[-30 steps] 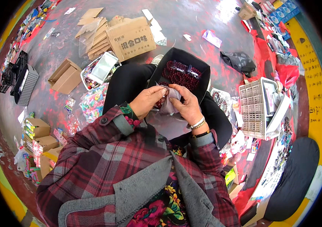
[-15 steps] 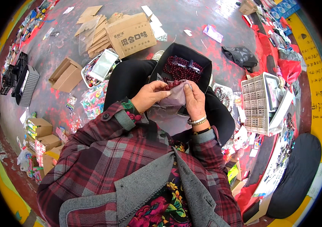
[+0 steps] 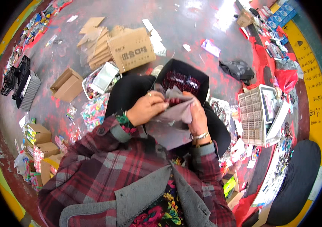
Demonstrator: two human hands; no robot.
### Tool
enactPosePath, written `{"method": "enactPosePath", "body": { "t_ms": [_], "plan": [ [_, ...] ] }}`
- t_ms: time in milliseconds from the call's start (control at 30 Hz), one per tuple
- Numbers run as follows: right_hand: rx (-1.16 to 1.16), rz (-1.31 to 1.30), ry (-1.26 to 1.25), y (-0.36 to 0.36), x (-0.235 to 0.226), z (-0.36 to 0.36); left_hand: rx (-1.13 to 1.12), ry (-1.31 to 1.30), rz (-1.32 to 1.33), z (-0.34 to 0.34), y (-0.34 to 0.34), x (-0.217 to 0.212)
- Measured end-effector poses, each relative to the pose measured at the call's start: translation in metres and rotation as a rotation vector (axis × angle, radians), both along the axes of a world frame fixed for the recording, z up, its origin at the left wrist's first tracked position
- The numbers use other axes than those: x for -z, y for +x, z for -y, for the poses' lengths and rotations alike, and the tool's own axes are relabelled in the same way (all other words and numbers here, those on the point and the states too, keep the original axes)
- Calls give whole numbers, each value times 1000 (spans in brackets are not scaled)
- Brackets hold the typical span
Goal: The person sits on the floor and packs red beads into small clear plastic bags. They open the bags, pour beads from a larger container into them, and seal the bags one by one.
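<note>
Since a second ago both hands have lifted off the mouth of the black box in the lap and drawn a grey plastic bag up toward the chest. The left hand now has its grip closed, fingers pinched on the bag's upper edge, while the right hand is closed round the bag's right side, thumb over the fold. The bag hangs between the two hands, spread over the knees, just in front of the box of dark red beads, so the work looks to have passed from picking in the box to opening or filling the bag. Something small and dark red may sit at the bag's mouth between the fingers, though the view is too blurred to be sure. Room is tight: the box's near rim lies just under the hands, a white tray and cardboard carton stand to the left, and a grey crate is close on the right; the bare floor beyond is open.
</note>
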State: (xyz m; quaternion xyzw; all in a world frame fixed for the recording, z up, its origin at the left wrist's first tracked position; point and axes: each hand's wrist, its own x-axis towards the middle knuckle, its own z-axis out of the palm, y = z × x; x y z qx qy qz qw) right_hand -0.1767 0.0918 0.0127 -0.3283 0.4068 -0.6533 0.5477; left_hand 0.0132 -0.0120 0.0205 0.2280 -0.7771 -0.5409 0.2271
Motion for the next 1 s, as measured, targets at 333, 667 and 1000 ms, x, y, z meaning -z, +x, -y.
{"method": "enactPosePath", "body": {
  "t_ms": [333,667,1000],
  "plan": [
    [61,-590,-7,22,-7,6,0,194,26,-6,-5,6],
    [74,-466,-45,14,-3,0,-15,105,-104,-6,-1,16],
    [-17,-579,-45,9,1,-5,79,95,-89,-12,1,8]
  ]
}}
